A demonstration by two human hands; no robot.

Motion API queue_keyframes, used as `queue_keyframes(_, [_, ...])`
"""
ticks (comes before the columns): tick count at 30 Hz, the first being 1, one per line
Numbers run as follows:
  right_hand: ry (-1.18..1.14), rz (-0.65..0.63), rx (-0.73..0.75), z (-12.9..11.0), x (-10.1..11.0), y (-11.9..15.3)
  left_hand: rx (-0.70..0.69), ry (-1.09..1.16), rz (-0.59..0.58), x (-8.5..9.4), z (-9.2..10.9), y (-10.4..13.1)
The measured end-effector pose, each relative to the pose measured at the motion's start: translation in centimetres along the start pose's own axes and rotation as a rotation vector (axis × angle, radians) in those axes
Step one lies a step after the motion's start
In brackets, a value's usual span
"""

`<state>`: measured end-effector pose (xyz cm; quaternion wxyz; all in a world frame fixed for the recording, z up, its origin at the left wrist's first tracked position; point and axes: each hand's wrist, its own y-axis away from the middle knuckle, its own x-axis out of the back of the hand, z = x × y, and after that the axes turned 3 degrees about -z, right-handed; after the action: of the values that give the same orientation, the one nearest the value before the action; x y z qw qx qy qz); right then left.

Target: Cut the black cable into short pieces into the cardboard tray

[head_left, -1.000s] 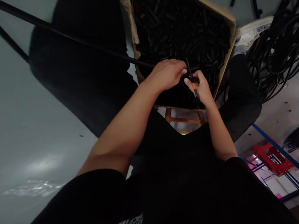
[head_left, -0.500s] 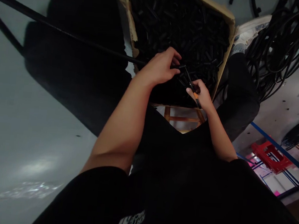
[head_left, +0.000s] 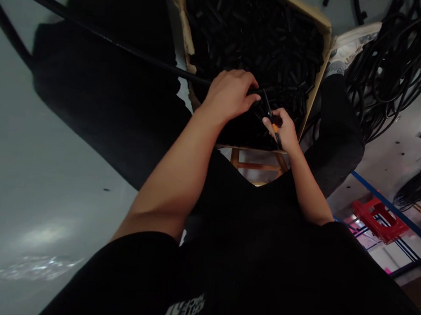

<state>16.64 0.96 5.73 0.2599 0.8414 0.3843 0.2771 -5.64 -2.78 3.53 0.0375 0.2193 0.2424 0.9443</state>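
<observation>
A long black tube (head_left: 131,55) runs in from the upper left and passes under my left hand (head_left: 232,93), whose fingers are closed around it near its end. My right hand (head_left: 286,130) grips scissors (head_left: 268,105) with orange and black handles. Their blades point up and left, at the tube's end just beyond my left fingertips. Whether the blades touch the tube is too dark to tell. Both hands are over a cardboard box (head_left: 324,56) filled with short black tube pieces (head_left: 254,32).
The box rests on a wooden stool (head_left: 256,166) between my legs. Coiled black tubing (head_left: 408,63) lies on the floor at upper right, beside my shoe (head_left: 352,44). A red plastic stool (head_left: 377,217) and a blue frame (head_left: 396,209) are at the right.
My left hand has shifted a little to the right with the tube, towards the scissors. My right hand stays nearly in place, the blades now beside the left fingertips.
</observation>
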Motion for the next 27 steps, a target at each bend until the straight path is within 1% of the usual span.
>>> queue_keyframes(5, [-0.097,0.073,-0.04,0.4,-0.1,-1.3,-0.036,-0.036,-0.057,-0.9,0.8,0.2])
queue_keyframes(8, [-0.121,0.08,-0.032,0.2,0.0,-2.2,-0.033,-0.021,-0.045,-0.9,1.0,0.2])
queue_keyframes(11, [-0.099,0.095,-0.019,-0.4,-0.1,-2.5,0.0,-0.024,-0.029,-0.6,1.0,0.0])
queue_keyframes(15, [-0.067,0.078,-0.018,-0.9,-0.7,-2.3,0.045,-0.048,-0.036,-0.6,1.2,-0.1])
queue_keyframes(18, [-0.092,0.037,-0.014,-1.0,-1.0,-2.6,0.049,-0.044,-0.07,-0.6,1.3,0.0])
queue_keyframes(20, [-0.103,0.002,0.001,-1.0,-0.9,-3.0,0.025,-0.065,-0.094,-0.3,1.1,0.0])
queue_keyframes(22, [-0.074,-0.003,0.023,-1.1,-0.6,-3.2,0.007,-0.078,-0.088,0.0,0.6,0.0])
queue_keyframes(25, [0.004,0.045,0.024,-1.6,-0.3,-2.9,0.009,-0.015,-0.04,0.2,-0.4,-0.4])
queue_keyframes(27, [0.021,0.026,0.013,-1.9,-0.4,-2.3,0.006,0.066,-0.004,0.0,-0.8,-0.7])
